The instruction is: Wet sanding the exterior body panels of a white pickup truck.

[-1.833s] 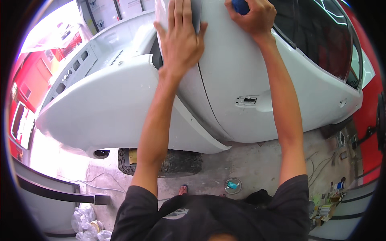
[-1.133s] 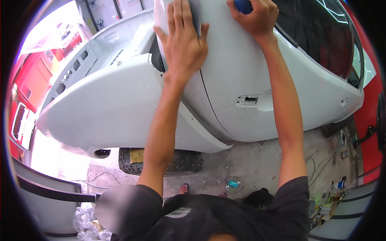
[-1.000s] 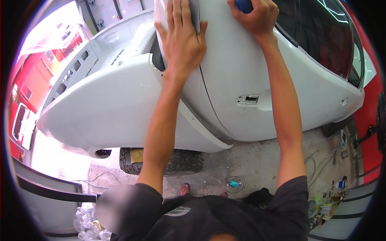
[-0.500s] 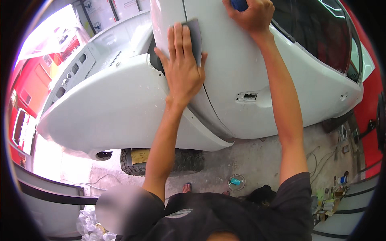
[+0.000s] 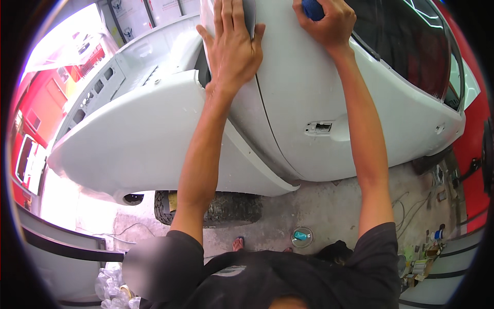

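We see 2 bare hands up on the white, primed car door panel (image 5: 309, 87). Left hand (image 5: 232, 46) lies flat, fingers spread, pressing a grey sanding sheet (image 5: 249, 15) against the panel — likely to keep even contact. Right hand (image 5: 327, 21) is clenched around a blue block-like object (image 5: 312, 8), only partly visible at the top edge. Matte white fender (image 5: 139, 139) sits left. Below: black tyre (image 5: 226, 208), stained concrete floor (image 5: 329, 206), small round tin (image 5: 301, 237).
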Demonstrator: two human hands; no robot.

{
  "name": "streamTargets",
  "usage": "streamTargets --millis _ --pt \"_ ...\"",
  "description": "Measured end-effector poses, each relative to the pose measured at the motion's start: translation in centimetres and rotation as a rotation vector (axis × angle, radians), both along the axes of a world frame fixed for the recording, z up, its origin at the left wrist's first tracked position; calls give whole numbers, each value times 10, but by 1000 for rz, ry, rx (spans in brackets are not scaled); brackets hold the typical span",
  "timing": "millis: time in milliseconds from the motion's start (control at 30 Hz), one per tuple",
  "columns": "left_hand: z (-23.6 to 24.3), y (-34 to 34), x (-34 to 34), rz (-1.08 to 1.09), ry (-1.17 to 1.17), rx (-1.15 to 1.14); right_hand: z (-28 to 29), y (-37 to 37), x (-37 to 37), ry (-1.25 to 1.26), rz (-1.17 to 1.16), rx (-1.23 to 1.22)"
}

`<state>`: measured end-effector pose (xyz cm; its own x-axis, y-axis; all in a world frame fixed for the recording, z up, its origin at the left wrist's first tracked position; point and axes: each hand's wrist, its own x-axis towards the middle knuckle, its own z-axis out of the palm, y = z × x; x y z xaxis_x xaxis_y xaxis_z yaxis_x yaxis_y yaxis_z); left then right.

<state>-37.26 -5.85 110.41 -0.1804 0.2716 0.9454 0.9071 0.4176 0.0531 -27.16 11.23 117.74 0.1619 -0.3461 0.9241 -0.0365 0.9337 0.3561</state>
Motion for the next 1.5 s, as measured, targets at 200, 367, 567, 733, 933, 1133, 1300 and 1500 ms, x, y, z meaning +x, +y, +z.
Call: streamTargets --millis 200,367,567,733,933,1133,1300,1500 --pt "-82 -5 32 -76 -39 -35 -4 10 4 -6 -33 -4" --pt "10 1 -7 -20 -19 -54 0 1 -1 -15 -13 -6" --pt "-73 8 28 -54 -27 20 -3 12 4 13 -54 7" --pt "-4 3 3 -6 18 61 -3 3 -1 -23 -21 -5" --pt "-36 12 12 -44 -27 131 -4 8 4 -4 -69 27" --pt "23 5 -17 -67 -37 111 -1 -1 0 -21 -62 -11" --pt "-49 4 9 -61 -51 95 -4 7 4 -19 -68 6" --pt "28 -2 -17 -87 -99 111 2 -5 2 -25 -36 14"
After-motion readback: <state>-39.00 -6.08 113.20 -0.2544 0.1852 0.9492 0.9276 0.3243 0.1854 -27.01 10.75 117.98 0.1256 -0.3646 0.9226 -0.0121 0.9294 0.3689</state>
